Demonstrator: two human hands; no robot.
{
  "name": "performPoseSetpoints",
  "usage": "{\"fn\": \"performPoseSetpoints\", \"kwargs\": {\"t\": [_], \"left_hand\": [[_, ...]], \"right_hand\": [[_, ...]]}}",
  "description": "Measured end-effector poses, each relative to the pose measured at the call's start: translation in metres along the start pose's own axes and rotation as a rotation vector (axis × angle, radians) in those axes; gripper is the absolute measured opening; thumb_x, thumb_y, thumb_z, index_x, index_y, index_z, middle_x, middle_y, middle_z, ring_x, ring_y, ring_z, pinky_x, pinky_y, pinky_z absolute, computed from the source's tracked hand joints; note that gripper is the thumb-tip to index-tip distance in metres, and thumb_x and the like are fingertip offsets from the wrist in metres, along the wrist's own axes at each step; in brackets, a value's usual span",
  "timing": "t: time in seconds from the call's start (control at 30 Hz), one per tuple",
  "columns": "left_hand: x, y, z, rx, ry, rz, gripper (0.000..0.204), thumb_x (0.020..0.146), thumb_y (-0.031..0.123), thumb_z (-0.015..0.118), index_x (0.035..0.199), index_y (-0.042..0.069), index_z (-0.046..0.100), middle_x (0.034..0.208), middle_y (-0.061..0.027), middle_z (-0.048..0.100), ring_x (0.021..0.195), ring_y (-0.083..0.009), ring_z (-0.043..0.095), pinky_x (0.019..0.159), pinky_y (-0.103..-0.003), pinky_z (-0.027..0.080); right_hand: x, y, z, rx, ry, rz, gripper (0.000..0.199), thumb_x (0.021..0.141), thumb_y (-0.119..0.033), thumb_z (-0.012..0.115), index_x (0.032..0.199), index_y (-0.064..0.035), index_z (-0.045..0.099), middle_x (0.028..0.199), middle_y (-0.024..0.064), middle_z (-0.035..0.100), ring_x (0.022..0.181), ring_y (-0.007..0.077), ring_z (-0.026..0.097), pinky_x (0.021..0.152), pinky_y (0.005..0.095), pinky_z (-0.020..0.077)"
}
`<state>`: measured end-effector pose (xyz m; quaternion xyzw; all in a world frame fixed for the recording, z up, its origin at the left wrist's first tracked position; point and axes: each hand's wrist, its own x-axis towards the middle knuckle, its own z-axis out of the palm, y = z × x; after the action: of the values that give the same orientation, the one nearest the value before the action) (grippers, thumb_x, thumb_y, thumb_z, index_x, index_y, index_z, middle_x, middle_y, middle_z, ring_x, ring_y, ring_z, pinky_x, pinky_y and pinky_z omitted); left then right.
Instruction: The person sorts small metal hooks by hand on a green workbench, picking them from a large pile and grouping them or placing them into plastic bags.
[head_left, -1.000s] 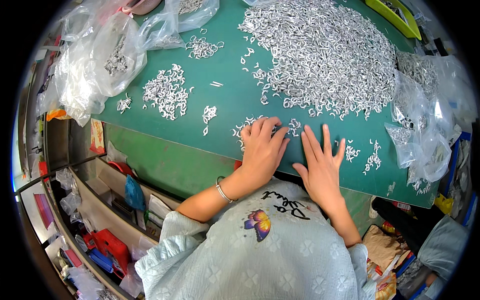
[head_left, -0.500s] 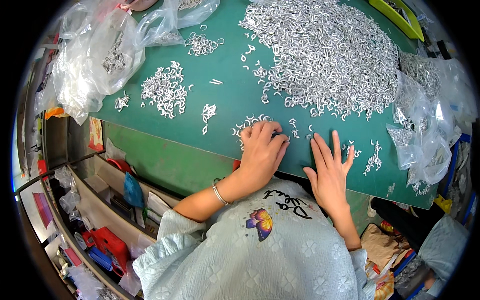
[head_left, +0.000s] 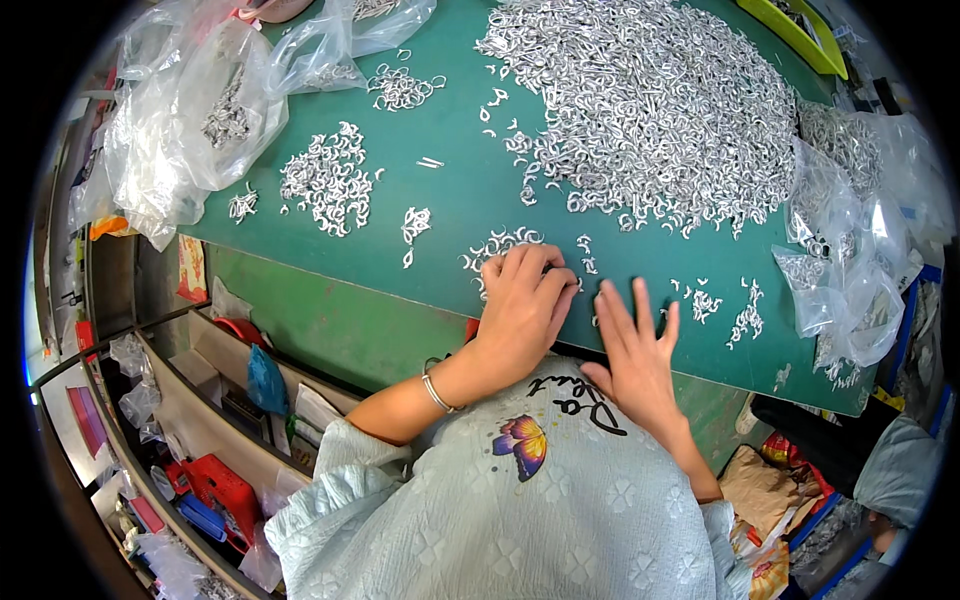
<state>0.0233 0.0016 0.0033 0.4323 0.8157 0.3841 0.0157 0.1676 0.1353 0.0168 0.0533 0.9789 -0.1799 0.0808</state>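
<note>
Head view: one large heap [head_left: 650, 110] of small silver metal pieces, on green table [head_left: 450, 210]. Shirt [head_left: 460, 520], near side of the heap: dark script lettering [head_left: 585, 405] and butterfly print [head_left: 520, 447] on front. Left hand [head_left: 522, 305], near side of the heap, toward its left: fingers curled at small cluster [head_left: 500, 240] of silver pieces; cannot tell whether any is pinched. Right hand [head_left: 637, 355], near side of the heap: palm down, fingers spread.
</note>
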Motion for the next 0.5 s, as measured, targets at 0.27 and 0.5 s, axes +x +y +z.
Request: {"fn": "performPoseSetpoints", "kwargs": {"t": [0.27, 0.5], "left_hand": [[-0.007, 0.004, -0.002, -0.079, -0.015, 0.027, 0.026, 0.077, 0.0, 0.07, 0.102, 0.006, 0.064, 0.105, -0.0071, 0.058, 0.1, -0.025, 0.056, 0.087, -0.04, 0.036], [-0.019, 0.005, 0.016, -0.002, -0.142, 0.237, 0.027, 0.076, 0.009, 0.07, 0.101, 0.002, 0.065, 0.118, -0.0109, 0.058, 0.117, -0.027, 0.054, 0.106, -0.051, 0.03]], "right_hand": [[0.005, -0.008, 0.005, -0.053, 0.022, 0.068, 0.089, 0.076, -0.049, 0.07, 0.145, -0.0021, 0.038, 0.158, 0.0085, 0.024, 0.146, 0.0386, 0.015, 0.107, 0.0716, 0.0124], [0.023, 0.005, -0.019, 0.181, 0.209, 0.039, 0.059, 0.09, -0.016, 0.058, 0.143, -0.0011, 0.04, 0.155, 0.0101, 0.032, 0.146, 0.0356, 0.021, 0.11, 0.067, 0.0059]]}}
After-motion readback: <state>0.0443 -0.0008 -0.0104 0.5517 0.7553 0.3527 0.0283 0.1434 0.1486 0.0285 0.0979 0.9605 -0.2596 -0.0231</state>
